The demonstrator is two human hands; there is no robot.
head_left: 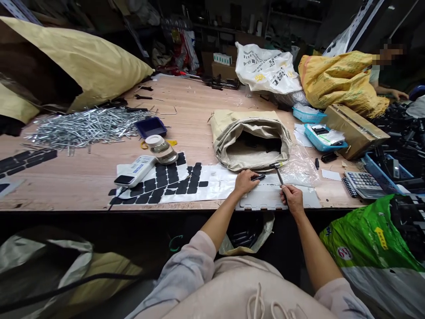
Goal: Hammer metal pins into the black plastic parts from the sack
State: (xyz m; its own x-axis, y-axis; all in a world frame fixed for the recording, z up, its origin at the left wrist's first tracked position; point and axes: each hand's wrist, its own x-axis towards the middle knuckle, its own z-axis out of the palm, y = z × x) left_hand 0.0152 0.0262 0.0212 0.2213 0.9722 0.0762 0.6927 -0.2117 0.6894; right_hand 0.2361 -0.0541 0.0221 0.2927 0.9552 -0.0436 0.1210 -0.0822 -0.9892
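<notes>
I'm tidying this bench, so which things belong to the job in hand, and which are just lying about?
In the job:
- hammer, in the right hand
- small black part, at the left hand
- grey board beneath
- probably the open beige sack

Apparently lying about:
- metal rods
- lidded jar
- navy tray
- calculator

Open sack point(220, 146): beige, dark inside. Small piece point(259, 177): black. Slim tool point(279, 175): silver-grey shaft, dark head. Metal pins point(89, 128): silvery. Sticker sheets point(162, 177): rows of black rounded patches on white. Tray point(154, 134): dark blue. Baskets point(308, 117): light blue. Bulky sack point(335, 75): yellow-orange. Bag at right point(355, 235): green above, white below, yellow arrow. Tabletop point(189, 104): light brown wood grain. Sleeves point(191, 261): pale pink, grey-blue pattern.
</notes>
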